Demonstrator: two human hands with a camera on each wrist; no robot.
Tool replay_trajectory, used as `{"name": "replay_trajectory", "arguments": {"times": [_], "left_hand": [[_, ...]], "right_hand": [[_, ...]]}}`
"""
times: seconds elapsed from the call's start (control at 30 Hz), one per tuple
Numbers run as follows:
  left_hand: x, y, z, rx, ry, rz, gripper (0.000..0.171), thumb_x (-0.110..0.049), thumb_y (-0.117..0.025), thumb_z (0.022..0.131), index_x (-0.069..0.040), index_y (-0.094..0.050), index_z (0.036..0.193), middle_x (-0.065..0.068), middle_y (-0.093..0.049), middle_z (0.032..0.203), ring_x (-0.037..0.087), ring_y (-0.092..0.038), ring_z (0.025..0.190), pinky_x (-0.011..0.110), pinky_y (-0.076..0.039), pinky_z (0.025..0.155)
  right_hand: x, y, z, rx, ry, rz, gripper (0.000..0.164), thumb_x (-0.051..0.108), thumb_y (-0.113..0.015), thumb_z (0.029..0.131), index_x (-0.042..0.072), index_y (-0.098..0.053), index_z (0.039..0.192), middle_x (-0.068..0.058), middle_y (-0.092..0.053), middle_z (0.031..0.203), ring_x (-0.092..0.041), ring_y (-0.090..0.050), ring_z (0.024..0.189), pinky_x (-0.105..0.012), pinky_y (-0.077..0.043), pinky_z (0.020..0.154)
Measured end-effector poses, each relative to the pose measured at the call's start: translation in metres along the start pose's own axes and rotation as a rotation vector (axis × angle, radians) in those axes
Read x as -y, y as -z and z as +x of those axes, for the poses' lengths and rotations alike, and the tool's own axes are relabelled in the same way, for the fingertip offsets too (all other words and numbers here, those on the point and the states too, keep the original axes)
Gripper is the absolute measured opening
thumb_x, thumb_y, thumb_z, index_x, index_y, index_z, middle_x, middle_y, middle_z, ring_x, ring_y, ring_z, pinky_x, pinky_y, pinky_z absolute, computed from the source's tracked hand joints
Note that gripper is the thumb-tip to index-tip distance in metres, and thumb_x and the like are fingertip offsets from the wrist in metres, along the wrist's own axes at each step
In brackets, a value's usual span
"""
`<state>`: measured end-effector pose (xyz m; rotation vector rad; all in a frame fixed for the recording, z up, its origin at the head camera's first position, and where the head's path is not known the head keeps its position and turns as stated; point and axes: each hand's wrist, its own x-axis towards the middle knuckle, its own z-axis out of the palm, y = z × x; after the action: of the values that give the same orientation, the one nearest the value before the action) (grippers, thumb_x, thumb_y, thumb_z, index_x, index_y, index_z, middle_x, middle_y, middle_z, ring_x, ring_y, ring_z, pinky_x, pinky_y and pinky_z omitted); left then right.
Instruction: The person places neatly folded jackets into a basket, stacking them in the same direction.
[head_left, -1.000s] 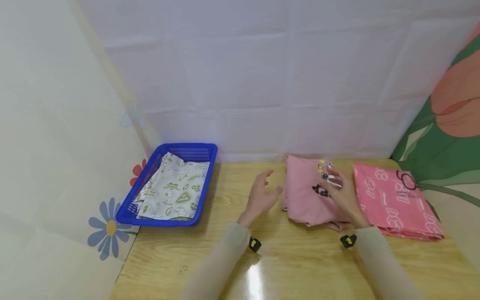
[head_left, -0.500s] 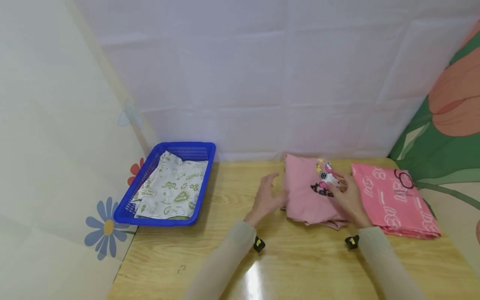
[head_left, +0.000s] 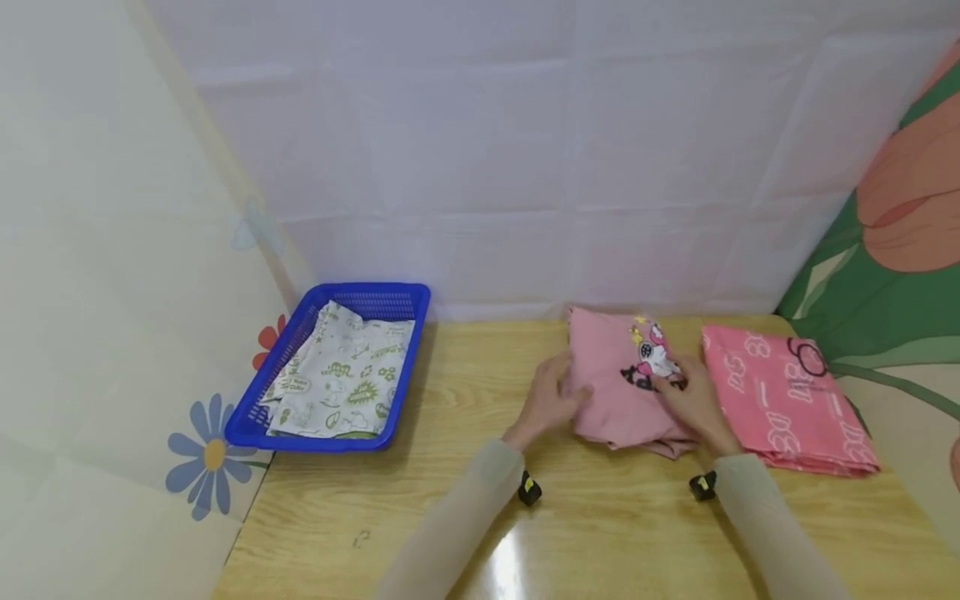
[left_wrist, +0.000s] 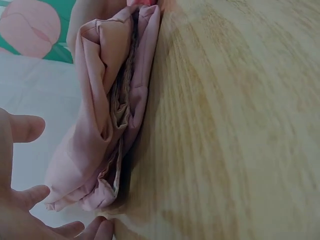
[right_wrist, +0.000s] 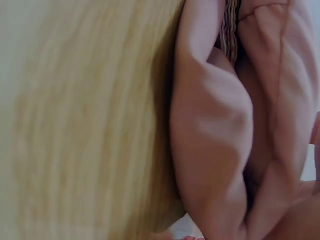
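A folded dusty-pink garment (head_left: 606,371) with a cartoon print lies on the table, layered edges toward me. My left hand (head_left: 546,402) is at its left edge, thumb over the top. In the left wrist view, spread fingers of the left hand (left_wrist: 22,202) stand beside the garment (left_wrist: 97,145), with a gap at the thumb. On the other side, my right hand (head_left: 696,402) holds the right edge, thumb on top by the print. The right wrist view has the garment's thick fold (right_wrist: 212,125) close up; much of that hand is hidden behind it.
Right of the garment lies a brighter pink folded cloth (head_left: 787,400) with white lettering. At the left stands a blue plastic basket (head_left: 251,417) holding white cloth with green print (head_left: 352,379). Hanging sheets (head_left: 480,167) enclose the wooden table (head_left: 615,533) at the back and sides.
My left hand has moved right to the garment's left edge. My right hand has settled lower on the right edge. The garment lies in about the same place.
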<state>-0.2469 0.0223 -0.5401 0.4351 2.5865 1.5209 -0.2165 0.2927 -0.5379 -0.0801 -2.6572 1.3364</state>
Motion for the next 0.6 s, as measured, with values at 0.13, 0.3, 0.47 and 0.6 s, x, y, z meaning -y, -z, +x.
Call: {"name": "replay_trajectory", "arguments": {"times": [0.13, 0.3, 0.47, 0.6], "left_hand": [[-0.002, -0.005, 0.002, 0.010, 0.024, 0.016, 0.080, -0.039, -0.074, 0.097, -0.019, -0.039, 0.166, 0.010, -0.040, 0.169, 0.029, -0.045, 0.151, 0.048, -0.041, 0.124], [-0.005, -0.009, 0.004, 0.000, 0.037, 0.002, 0.079, -0.037, -0.076, 0.096, -0.020, -0.041, 0.165, 0.011, -0.041, 0.169, 0.030, -0.046, 0.151, 0.049, -0.041, 0.124], [-0.008, -0.014, 0.008, -0.012, 0.038, 0.009, 0.080, -0.036, -0.079, 0.093, -0.021, -0.044, 0.163, 0.007, -0.043, 0.169, 0.029, -0.043, 0.154, 0.052, -0.036, 0.127], [-0.010, -0.018, 0.013, -0.021, 0.060, -0.005, 0.083, -0.035, -0.082, 0.090, -0.022, -0.044, 0.163, 0.006, -0.044, 0.169, 0.031, -0.044, 0.153, 0.056, -0.037, 0.125]], "right_hand": [[0.000, 0.000, -0.001, 0.053, -0.050, 0.001, 0.071, 0.023, -0.066, 0.105, -0.007, -0.035, 0.161, -0.039, -0.038, 0.160, -0.056, -0.040, 0.145, -0.072, -0.031, 0.121], [0.000, 0.000, -0.001, 0.119, -0.126, 0.026, 0.077, 0.027, -0.064, 0.105, -0.001, -0.026, 0.167, -0.038, -0.028, 0.166, -0.058, -0.034, 0.149, -0.074, -0.027, 0.122], [-0.001, 0.000, 0.000, 0.155, -0.187, 0.028, 0.079, 0.028, -0.065, 0.105, 0.005, -0.024, 0.169, -0.036, -0.023, 0.170, -0.060, -0.030, 0.151, -0.076, -0.026, 0.121], [-0.003, 0.000, 0.001, 0.158, -0.190, 0.056, 0.080, 0.028, -0.067, 0.104, 0.006, -0.026, 0.169, -0.036, -0.023, 0.170, -0.060, -0.030, 0.151, -0.077, -0.025, 0.121]]}}
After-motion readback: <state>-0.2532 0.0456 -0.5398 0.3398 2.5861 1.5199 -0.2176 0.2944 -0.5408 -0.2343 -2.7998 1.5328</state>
